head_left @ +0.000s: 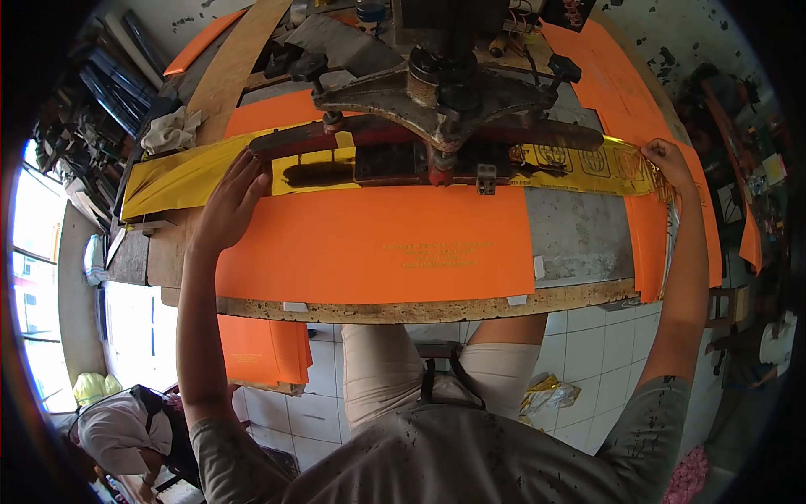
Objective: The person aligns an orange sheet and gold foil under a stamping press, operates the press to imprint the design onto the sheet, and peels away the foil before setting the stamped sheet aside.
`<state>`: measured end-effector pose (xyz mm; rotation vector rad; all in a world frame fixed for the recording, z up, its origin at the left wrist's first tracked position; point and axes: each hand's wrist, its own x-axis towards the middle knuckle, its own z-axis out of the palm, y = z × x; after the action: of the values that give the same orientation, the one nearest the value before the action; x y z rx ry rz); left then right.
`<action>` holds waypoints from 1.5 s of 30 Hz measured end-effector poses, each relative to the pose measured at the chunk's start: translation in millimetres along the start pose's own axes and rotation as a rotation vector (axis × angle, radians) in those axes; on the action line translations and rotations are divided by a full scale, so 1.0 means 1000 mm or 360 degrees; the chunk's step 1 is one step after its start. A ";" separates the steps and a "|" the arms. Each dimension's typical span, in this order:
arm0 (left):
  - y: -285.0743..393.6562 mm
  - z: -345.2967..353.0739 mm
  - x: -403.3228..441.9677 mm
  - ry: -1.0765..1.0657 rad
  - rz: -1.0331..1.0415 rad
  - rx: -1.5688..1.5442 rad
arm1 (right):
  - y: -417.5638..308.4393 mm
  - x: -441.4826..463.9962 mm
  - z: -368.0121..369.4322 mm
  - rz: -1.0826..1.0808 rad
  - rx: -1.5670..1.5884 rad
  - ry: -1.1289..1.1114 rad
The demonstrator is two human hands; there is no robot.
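A gold foil strip runs across the table beneath a dark metal hot-stamping press. The foil's right part carries used, printed-out shapes. My left hand lies against the foil beside the left end of the press bar, its fingers stretched out and the thumb a little apart. At the far right, my right hand is closed in a pinch on the foil's end, which hangs crumpled below it. In front of the press lies an orange sheet with small lines of gold lettering. The press head hides the middle of the foil.
More orange sheets lie at the right and back of the table. An orange stack sits below the front edge. Crumpled foil is on the tiled floor. Another person bends at lower left. A cloth lies back left.
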<state>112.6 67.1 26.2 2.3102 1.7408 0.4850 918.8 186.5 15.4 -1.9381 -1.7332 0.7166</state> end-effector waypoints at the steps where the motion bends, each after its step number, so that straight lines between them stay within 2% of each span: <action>1: 0.002 0.000 0.001 0.0005 -0.0008 -0.0011 | -0.001 0.000 0.000 -0.0002 0.0005 0.0001; 4: -0.002 0.003 0.002 0.0020 0.0010 -0.0012 | 0.002 0.001 -0.001 -0.0005 0.0018 -0.0001; 7: 0.004 -0.002 0.001 -0.0082 -0.0137 0.0038 | 0.003 0.002 -0.001 -0.0002 0.0007 -0.0004; 10: 0.004 -0.003 0.002 -0.0062 -0.0056 -0.0050 | 0.005 0.003 -0.001 -0.0019 0.0022 -0.0011; 16: 0.005 -0.002 -0.001 -0.0062 -0.0128 0.0057 | 0.004 0.001 0.000 -0.0020 0.0022 0.0015; 22: -0.001 0.001 0.001 -0.0033 -0.0001 -0.0015 | 0.008 0.005 -0.001 -0.0040 0.0012 0.0021; 29: -0.001 0.001 0.000 -0.0047 -0.0037 -0.0007 | 0.001 0.001 -0.001 0.0047 -0.0026 0.0027; 37: 0.000 0.000 0.000 -0.0031 -0.0018 -0.0028 | 0.013 0.008 -0.002 -0.0013 -0.0045 0.0029; 43: -0.001 0.000 -0.003 -0.0054 -0.0132 -0.0027 | 0.007 0.003 0.002 -0.0032 -0.0050 0.0059; 45: -0.010 0.002 -0.007 0.0027 -0.0090 -0.0098 | 0.010 0.003 0.004 -0.0090 -0.0068 0.0100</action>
<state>102.1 63.2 19.9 2.2148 1.7680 0.5413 924.4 188.4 6.0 -1.9102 -1.7711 0.5971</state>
